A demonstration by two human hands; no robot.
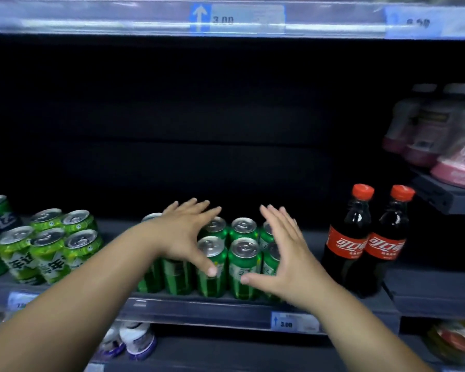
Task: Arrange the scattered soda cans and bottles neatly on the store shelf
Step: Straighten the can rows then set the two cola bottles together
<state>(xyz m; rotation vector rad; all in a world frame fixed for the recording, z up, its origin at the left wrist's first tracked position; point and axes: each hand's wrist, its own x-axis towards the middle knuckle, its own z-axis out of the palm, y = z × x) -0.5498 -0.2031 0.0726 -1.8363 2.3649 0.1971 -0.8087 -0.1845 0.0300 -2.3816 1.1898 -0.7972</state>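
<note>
On the middle shelf [427,289], in my head view, I see the green cans [243,264] standing upright in a tight block near the front edge. The left hand [184,232] lies over the block's left side and the right hand [285,253] is at its right side. Both have straight, slightly spread fingers gripping nothing (each thumb tip touches a front can). Lime cans [47,248] stand grouped at left. Two cola bottles [346,244] stand side by side at right.

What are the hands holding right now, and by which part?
Nothing is gripped. The left hand and right hand are open, fingers straight, flanking the dark green cans, thumb tips at the front row.
</note>
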